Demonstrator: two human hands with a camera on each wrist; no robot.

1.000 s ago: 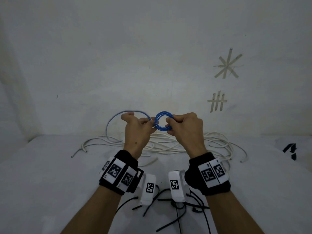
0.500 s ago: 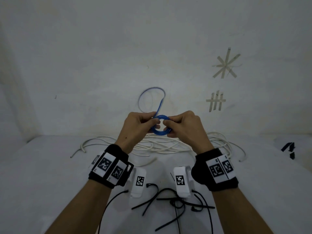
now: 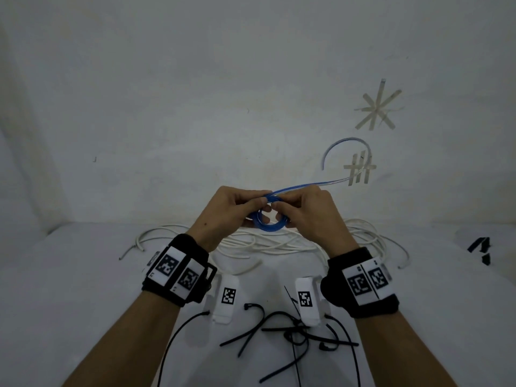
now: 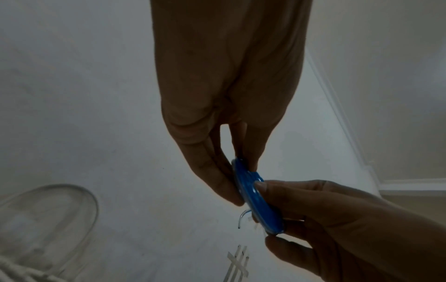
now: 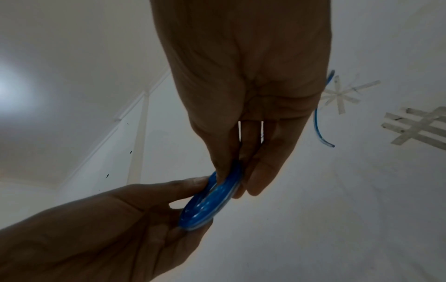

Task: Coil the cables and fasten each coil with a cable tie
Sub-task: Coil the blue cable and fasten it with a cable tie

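A small blue cable coil (image 3: 268, 221) is held in the air between both hands, above the white surface. My left hand (image 3: 242, 208) pinches its left side between thumb and fingers. My right hand (image 3: 300, 208) pinches the right side. The cable's loose tail (image 3: 329, 183) sweeps out to the right and curls up in front of the wall. In the left wrist view the coil (image 4: 255, 196) shows edge-on between the fingertips of both hands. The right wrist view shows the coil (image 5: 212, 200) the same way, with the tail end (image 5: 318, 129) behind my hand.
A loose pile of white cable (image 3: 282, 241) lies on the surface just beyond my hands. Several black cable ties (image 3: 290, 331) are scattered near my wrists. Tape marks (image 3: 360, 170) are stuck on the wall at right, and black marks (image 3: 481, 247) lie at far right.
The free tail of the blue cable swung from the left over the top to the right. Both hands dropped slightly and closed in on the coil, which now lies flatter.
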